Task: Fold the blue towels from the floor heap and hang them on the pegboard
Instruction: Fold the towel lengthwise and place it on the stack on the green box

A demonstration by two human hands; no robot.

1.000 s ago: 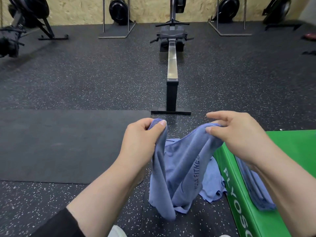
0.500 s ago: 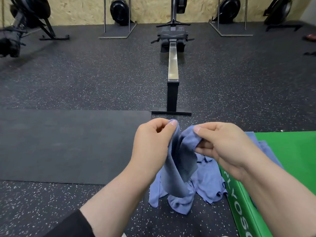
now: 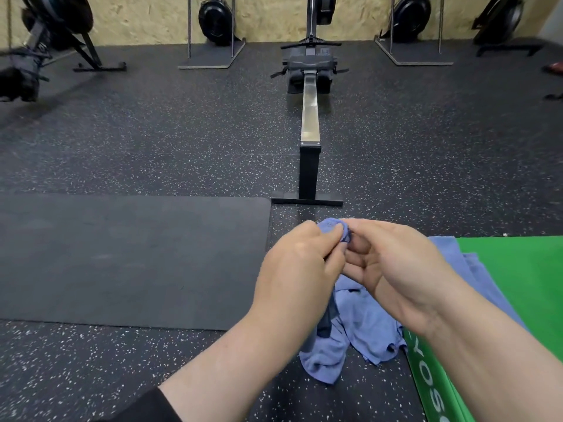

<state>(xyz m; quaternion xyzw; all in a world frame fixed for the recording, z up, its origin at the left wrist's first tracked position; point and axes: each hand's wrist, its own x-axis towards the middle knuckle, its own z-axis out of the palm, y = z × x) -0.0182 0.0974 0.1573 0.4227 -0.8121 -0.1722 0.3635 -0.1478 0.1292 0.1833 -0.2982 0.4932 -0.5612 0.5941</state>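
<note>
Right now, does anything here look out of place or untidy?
Yes. Blue towels lie crumpled on the speckled gym floor beside the green plyo box, and another towel is draped loosely over the box's edge.

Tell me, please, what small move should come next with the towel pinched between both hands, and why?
Probably pass both corners to the left hand and slide the right hand down to the fold. The corners of the blue towel meet at the fingertips, and its doubled length hangs uneven to the floor.
</note>
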